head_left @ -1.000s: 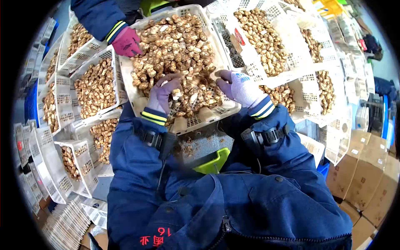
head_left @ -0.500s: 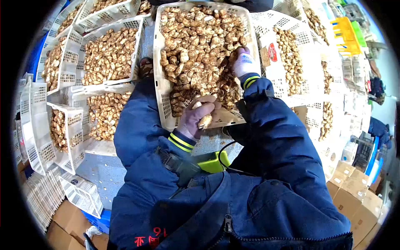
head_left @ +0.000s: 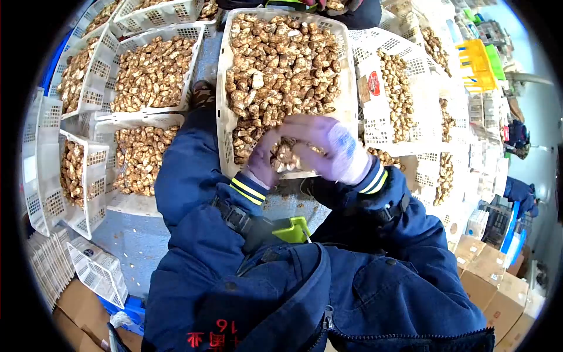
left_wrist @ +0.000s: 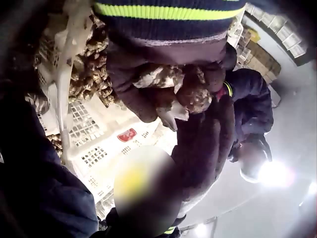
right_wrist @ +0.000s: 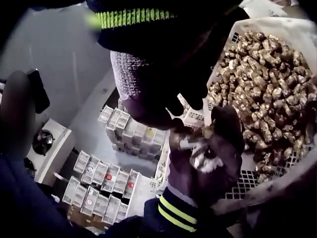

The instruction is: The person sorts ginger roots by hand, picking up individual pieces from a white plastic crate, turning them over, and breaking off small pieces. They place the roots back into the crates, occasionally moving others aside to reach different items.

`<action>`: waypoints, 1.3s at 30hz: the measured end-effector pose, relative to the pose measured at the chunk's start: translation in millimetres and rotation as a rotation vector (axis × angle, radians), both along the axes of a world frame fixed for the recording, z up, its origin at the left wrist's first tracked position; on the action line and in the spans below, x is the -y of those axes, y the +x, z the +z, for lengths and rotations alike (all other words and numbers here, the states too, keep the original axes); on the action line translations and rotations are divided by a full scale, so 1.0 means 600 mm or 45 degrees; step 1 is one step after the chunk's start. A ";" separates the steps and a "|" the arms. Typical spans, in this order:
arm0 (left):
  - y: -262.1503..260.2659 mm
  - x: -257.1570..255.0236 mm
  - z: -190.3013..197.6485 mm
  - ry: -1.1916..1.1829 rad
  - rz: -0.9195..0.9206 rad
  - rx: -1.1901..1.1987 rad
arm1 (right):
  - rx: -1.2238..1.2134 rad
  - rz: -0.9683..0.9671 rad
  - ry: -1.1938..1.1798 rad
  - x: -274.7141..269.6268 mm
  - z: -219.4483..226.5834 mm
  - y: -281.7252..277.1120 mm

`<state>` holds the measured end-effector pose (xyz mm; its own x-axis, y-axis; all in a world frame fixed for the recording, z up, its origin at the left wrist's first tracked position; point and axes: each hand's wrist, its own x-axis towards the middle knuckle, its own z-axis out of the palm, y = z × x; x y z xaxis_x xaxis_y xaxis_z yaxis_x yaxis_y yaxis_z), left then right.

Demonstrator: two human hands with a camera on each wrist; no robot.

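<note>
Both gloved hands meet over the near edge of a white perforated crate (head_left: 224, 117) heaped with brown-and-white mushrooms (head_left: 281, 64). My left hand (head_left: 264, 155) curls around several mushrooms; in the left wrist view a pale stem (left_wrist: 173, 114) and a soil-marked round cap (left_wrist: 195, 96) show against the dark glove. My right hand (head_left: 340, 146) arches across from the right, its fingers (left_wrist: 208, 144) coming up against that cap, holding it toward the left palm. From the right wrist view, white mushroom pieces (right_wrist: 205, 161) lie in the left hand, partly covered by glove.
More white crates of mushrooms (head_left: 155, 76) stand on the left, others (head_left: 399, 88) on the right. Another person's hands (head_left: 334, 6) are at the far side. A green plastic piece (head_left: 293, 230) is between the knees; cardboard boxes (head_left: 492, 276) sit lower right.
My right hand has come back from the crate's right side to the left hand. The left hand, still holding mushrooms, has shifted slightly left. The other person's gloved hand has left the crate.
</note>
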<state>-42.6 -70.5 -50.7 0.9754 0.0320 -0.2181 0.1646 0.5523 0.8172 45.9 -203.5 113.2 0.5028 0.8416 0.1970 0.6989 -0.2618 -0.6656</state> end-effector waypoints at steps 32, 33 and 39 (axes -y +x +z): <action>0.030 -0.039 0.075 -0.283 -0.036 0.117 | -0.539 -0.795 0.102 0.050 -0.025 -0.043; 0.030 -0.037 0.074 -0.066 -0.023 0.285 | -0.548 -0.779 0.135 0.052 -0.024 -0.044; 0.036 -0.041 0.063 0.363 -0.051 0.342 | -0.595 -0.661 0.039 0.057 -0.051 -0.038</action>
